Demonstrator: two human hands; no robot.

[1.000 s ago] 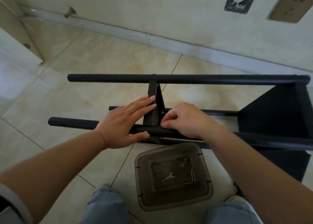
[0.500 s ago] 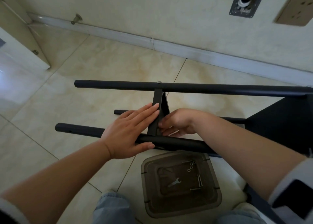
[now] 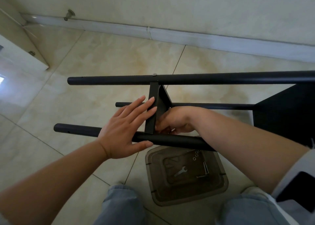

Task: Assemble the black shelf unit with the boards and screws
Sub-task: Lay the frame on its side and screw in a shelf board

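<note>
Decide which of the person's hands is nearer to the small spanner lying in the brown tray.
Right. The right hand works behind the near black pole, above the brown tray holding the spanner. The left hand rests flat on the pole and upright board, farther left.

The left hand (image 3: 126, 127) lies flat against a black board (image 3: 152, 109) of the shelf frame (image 3: 204, 79). The right hand (image 3: 173, 121) reaches beneath it, fingers curled, perhaps pinching a screw. A tray (image 3: 219, 189) holds a wrench (image 3: 181, 171).

Black shelf unit (image 3: 196, 78) lies on its side on tiled floor, tubes running L–R. Narrow black board (image 3: 152, 109) stands edge-up betw. near and far tubes (a screw head atop far tube); larger board (image 3: 286, 109) at unit's right end.
</note>
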